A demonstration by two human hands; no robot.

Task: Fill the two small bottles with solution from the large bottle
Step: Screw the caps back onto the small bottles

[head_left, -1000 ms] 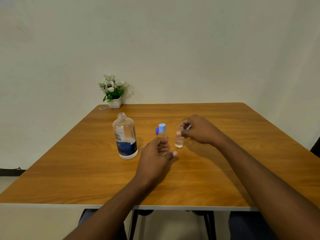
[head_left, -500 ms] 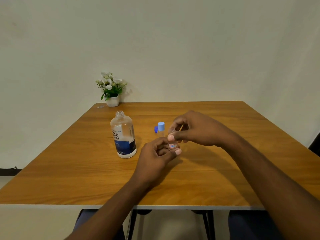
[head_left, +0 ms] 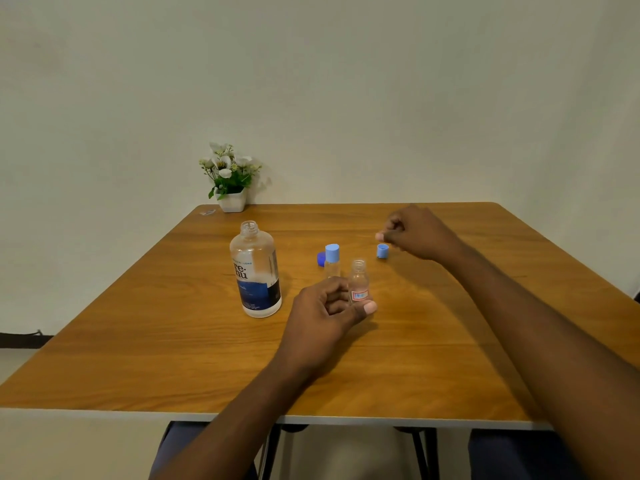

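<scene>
Flowerpot [head_left: 232, 200] far-left | left grip [head_left: 325, 310] holds open bottle [head_left: 358, 277], capped bottle [head_left: 332, 261] behind | right grip [head_left: 415, 233] curled empty above cap [head_left: 382, 251]

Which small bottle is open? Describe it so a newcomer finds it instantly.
Start at the large bottle standing uncapped on the wooden table; two small clear bottles are just right of it. The nearer small bottle, gripped by the left hand, is the one. Unlike its blue-capped neighbour, it has no cap and carries a red-bordered label.
</scene>
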